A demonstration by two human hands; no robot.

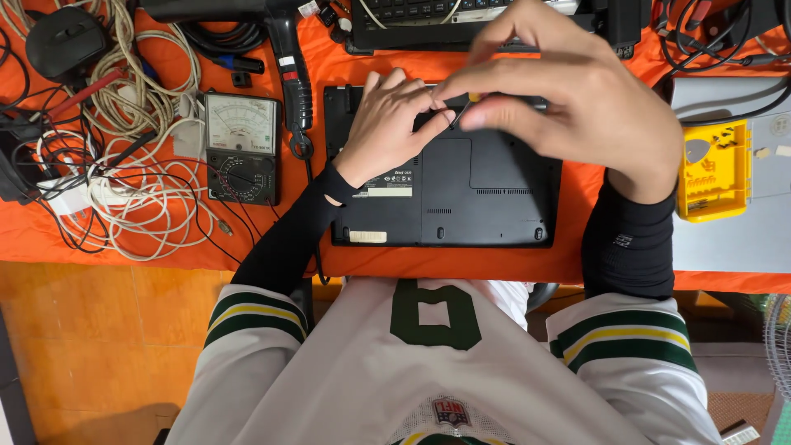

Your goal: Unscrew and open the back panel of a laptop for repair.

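Note:
A black laptop (486, 194) lies upside down on the orange table cover (124, 255), its underside facing up. My left hand (387, 124) rests flat on the laptop's far left part, fingers spread. My right hand (568, 99) hovers above the laptop's far edge, pinching a thin dark screwdriver (458, 114) with a yellow handle end; its tip points down toward my left fingertips. Both forearms wear black sleeves.
An analog multimeter (241, 147) sits left of the laptop beside tangled white and black cables (140, 165). A black heat-gun-like tool (288, 66) lies behind it. A yellow bit holder (715, 169) rests on a grey laptop (733, 231) at right. Another keyboard (428, 16) is at the back.

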